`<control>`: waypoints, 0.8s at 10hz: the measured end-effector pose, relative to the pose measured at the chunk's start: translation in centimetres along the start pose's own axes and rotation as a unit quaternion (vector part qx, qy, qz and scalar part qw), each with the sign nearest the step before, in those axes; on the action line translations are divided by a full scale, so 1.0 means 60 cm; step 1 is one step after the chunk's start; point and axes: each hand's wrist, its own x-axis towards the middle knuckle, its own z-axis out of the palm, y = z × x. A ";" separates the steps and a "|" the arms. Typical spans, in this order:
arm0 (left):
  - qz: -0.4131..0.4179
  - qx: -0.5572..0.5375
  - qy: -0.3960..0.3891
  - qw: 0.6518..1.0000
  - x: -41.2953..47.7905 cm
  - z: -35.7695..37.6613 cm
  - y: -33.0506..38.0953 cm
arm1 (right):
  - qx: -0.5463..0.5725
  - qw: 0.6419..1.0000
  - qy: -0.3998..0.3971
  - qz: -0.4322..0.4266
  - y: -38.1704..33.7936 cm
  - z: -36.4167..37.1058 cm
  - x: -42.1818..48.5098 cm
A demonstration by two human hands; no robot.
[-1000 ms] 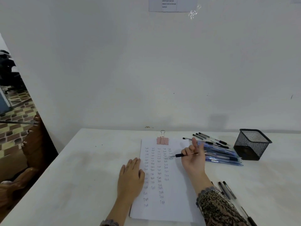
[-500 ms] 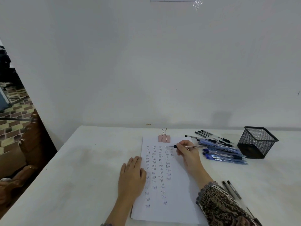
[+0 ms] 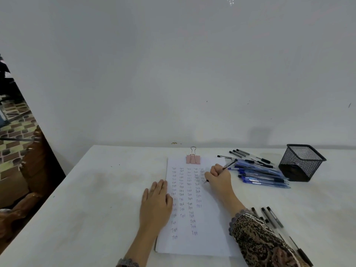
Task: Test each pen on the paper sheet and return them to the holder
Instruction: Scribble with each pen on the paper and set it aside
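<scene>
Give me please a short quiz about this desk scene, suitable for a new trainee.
1. True or false: the left hand lies flat on the left edge of the paper sheet.
2. What does the right hand hold? A: a pen; B: the binder clip; C: a ruler.
3. Fill in: the pile of blue pens lies between the sheet and the black mesh ____.

Key: 1 true; 2 A; 3 holder.

Soft even light, faint shadows, wide-angle edge warp, sl. blur
</scene>
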 end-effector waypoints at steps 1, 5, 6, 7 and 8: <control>0.000 -0.002 -0.006 1.000 0.001 -0.001 0.002 | -0.018 1.000 -0.022 0.007 -0.001 0.002 0.000; 0.007 -0.015 0.006 1.000 -0.002 -0.002 -0.001 | -0.031 1.000 0.002 0.005 -0.005 -0.001 -0.004; 0.009 -0.019 0.006 1.000 -0.002 -0.003 0.000 | -0.046 0.999 0.005 0.003 -0.007 -0.001 -0.003; 0.008 -0.016 0.007 1.000 -0.002 -0.003 0.000 | -0.045 0.999 -0.003 0.006 -0.008 -0.002 -0.002; 0.010 -0.021 0.009 1.000 -0.003 -0.003 -0.001 | -0.056 0.998 0.007 0.008 -0.005 -0.005 -0.001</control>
